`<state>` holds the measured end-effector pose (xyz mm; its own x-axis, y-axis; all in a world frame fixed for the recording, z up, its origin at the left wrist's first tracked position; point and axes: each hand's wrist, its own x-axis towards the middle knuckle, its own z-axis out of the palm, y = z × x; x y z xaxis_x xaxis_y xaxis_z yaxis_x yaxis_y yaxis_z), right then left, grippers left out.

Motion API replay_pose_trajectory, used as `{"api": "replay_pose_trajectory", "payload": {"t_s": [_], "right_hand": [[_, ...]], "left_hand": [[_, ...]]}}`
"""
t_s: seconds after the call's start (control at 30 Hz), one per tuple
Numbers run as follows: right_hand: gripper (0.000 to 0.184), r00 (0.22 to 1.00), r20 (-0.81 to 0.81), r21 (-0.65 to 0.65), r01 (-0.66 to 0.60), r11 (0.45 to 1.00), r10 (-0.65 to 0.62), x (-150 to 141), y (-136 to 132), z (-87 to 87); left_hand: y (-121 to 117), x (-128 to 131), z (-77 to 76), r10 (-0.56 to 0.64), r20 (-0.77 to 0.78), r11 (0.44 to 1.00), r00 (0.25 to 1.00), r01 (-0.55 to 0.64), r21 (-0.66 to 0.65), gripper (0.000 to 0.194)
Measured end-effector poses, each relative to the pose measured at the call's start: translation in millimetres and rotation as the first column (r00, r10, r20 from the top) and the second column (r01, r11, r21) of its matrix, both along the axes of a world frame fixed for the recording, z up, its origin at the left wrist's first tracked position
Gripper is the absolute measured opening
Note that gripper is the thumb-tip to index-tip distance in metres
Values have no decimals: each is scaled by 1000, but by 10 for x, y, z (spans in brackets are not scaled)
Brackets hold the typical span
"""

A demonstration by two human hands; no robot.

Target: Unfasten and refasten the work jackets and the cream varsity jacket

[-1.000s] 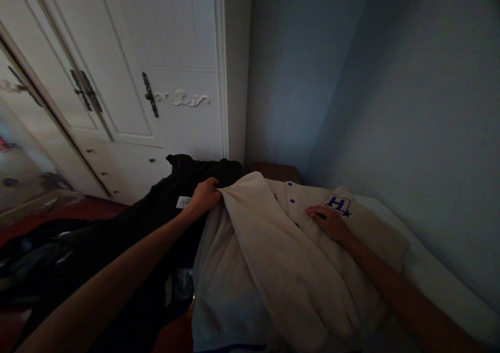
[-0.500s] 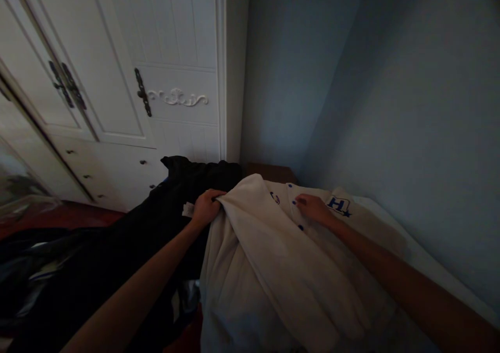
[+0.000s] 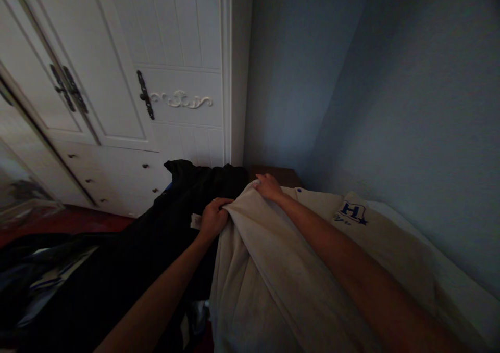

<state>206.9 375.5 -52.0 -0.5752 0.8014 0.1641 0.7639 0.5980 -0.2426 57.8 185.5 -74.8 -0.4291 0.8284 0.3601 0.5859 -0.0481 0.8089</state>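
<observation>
A beige jacket (image 3: 269, 249) with blue snap buttons and a blue "H" patch lies spread out before me, one sleeve folded across its front. My left hand (image 3: 214, 218) pinches the jacket's cloth at its left edge, near the shoulder fold. At the far upper edge of the folded part, my right hand (image 3: 269, 186) is closed on the same cloth. Its forearm crosses over the jacket and covers part of the front. Right beside my left hand, a white tag (image 3: 196, 221) shows against a black garment (image 3: 156, 238).
A white wardrobe (image 3: 187, 40) with dark handles stands behind on the left. The blue-grey wall (image 3: 410, 108) rises at the right. Behind the jacket is a brown box-like object (image 3: 279, 175). More clothes (image 3: 58, 275) lie at the lower left over a red floor (image 3: 94, 215).
My right hand has moved left from the snap buttons to the folded sleeve's top edge and closed on it. My left hand keeps its hold. The view has shifted slightly.
</observation>
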Motion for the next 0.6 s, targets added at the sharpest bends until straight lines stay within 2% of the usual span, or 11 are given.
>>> {"api": "replay_pose_trajectory", "payload": {"t_s": [0.13,0.27,0.47,0.6], "right_hand": [[31,996,84,36,-36,999,33,-38,44,-118],[29,994,111,63,-7,998,0,-87,83,-197],[33,994,83,123,58,991,-68,-216,129,-106],[32,993,101,115,43,992,-55,-256,129,-78]], "left_hand": [[13,2,-27,-8,45,1000,999,7,18,43],[6,19,-31,-10,103,1000,995,7,27,43],[-8,16,-40,-28,126,997,992,19,71,45],[-3,14,-34,12,117,996,993,-23,88,48]]}}
